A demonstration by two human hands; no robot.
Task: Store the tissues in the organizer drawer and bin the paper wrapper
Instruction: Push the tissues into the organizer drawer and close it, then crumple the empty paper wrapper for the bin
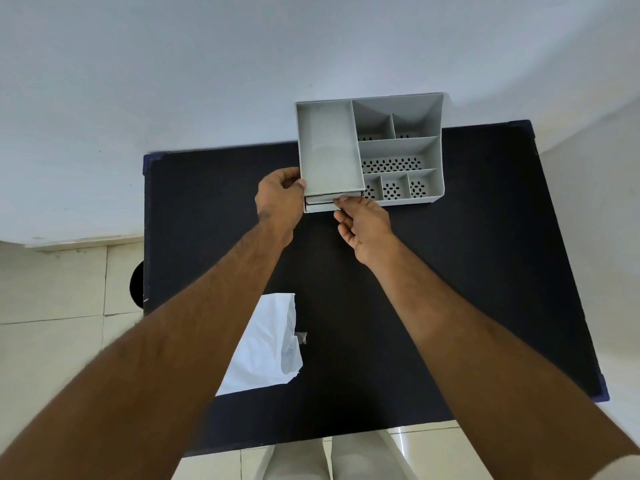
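Head view shows your left hand (280, 199) curled against the near left corner of the grey organizer (372, 150), thumb and fingers closed on its side wall. Your right hand (362, 225) sits just below the front, fingertips (344, 199) pinched together on the front edge of the drawer (320, 205) under the large left tray; whether the drawer is slid out at all is hard to tell. The organizer stands at the far edge of the black table (450, 271), against the white wall (242, 64). The white tissue pack in its paper wrapper (266, 344) lies well apart from your hands, near the table's front left, partly hidden by your left forearm.
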